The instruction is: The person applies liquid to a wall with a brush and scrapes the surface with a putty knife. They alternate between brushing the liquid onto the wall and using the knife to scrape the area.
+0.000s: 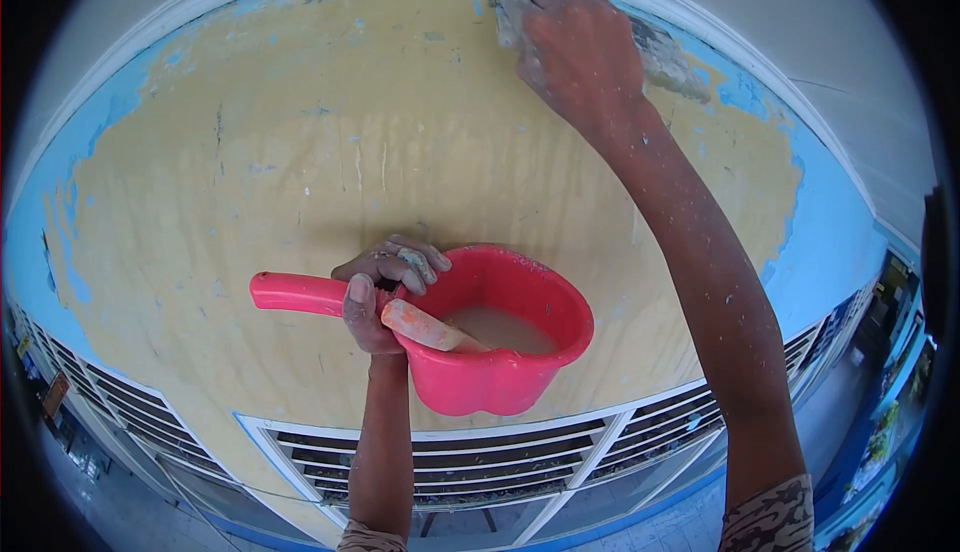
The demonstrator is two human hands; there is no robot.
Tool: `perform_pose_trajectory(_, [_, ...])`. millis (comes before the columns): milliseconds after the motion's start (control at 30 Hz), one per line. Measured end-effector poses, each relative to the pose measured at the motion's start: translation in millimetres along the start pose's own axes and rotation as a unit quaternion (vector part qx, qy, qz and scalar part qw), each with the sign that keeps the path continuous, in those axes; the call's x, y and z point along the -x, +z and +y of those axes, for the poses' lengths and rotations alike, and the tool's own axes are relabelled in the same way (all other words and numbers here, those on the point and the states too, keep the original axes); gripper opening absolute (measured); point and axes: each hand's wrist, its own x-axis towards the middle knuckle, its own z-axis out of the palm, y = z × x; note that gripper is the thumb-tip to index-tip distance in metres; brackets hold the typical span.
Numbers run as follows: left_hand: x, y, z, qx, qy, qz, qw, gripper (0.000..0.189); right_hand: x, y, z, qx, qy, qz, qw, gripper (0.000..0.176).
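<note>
Right hand (575, 47), well above the red dipper (500, 372), presses against the scraped wall (300, 152), fingers closed over a grey-caked tool (510, 14) too smeared to identify, working the filler patch (670, 62). Left hand (385, 292) is clamped round the dipper's handle, pinning a scraper (430, 329) that rests in its grey paste (505, 330). The next stroke likely needs even pressure and a level dipper.

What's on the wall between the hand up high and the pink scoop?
Nothing sits there. Between the right hand and the pink scoop, the head view shows only bare yellowish wall with small blue flecks.
</note>
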Motion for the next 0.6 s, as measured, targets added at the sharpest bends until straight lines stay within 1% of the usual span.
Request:
perform_pose_trajectory(33, [1, 0, 0, -0.001, -0.005, 0.001, 1.0, 0.063, -8, 0, -2, 0.032, 0.012, -0.036, 0.999, 0.044])
perform_pose_trajectory(67, [2, 0, 0, -0.004, -0.007, 0.011, 1.0, 0.062, 2, -4, -4, 0.029, 0.01, -0.039, 0.999, 0.044])
perform_pose_trajectory(133, [1, -1, 1, -0.004, -0.004, 0.022, 1.0, 0.061, 25, -13, -5, -0.033, -0.029, -0.01, 0.999, 0.039])
perform_pose_trajectory(167, [2, 0, 1, -0.014, 0.0, 0.022, 1.0, 0.061, 25, -11, -7, -0.034, -0.034, -0.009, 0.999, 0.039])
perform_pose_trajectory(233, [-3, -1, 2, -0.027, 0.011, 0.015, 0.999, 0.06, 20, -8, -7, -0.025, -0.018, 0.031, 0.999, 0.019])
perform_pose_trajectory(267, [-2, -2, 1, -0.023, 0.01, 0.011, 1.0, 0.059, 12, -5, -5, -0.025, -0.016, 0.03, 0.999, 0.019])
perform_pose_trajectory(333, [1, -1, 0, -0.015, 0.005, 0.01, 1.0, 0.059, -11, -1, 0, 0.017, 0.023, -0.034, 0.999, 0.036])
perform_pose_trajectory(400, [2, 0, 1, -0.01, 0.012, 0.028, 1.0, 0.06, 4, -12, -4, 0.0, 0.006, -0.024, 1.0, 0.035])
perform_pose_trajectory(467, [3, -2, 3, -0.017, 0.015, 0.021, 1.0, 0.06, 11, -11, -5, -0.015, -0.015, -0.007, 1.0, 0.034])
perform_pose_trajectory(533, [-1, -3, 3, -0.025, 0.025, 0.01, 0.999, 0.06, 8, -3, -5, -0.002, -0.019, 0.055, 0.998, 0.033])
perform_pose_trajectory(567, [0, -4, 4, -0.027, 0.019, 0.001, 0.999, 0.061, 5, 1, -1, 0.0, -0.014, 0.054, 0.998, 0.033])
perform_pose_trajectory(600, [-1, -4, 4, -0.027, 0.014, -0.009, 0.999, 0.061, -6, -3, 1, -0.002, 0.007, 0.016, 1.0, 0.024])
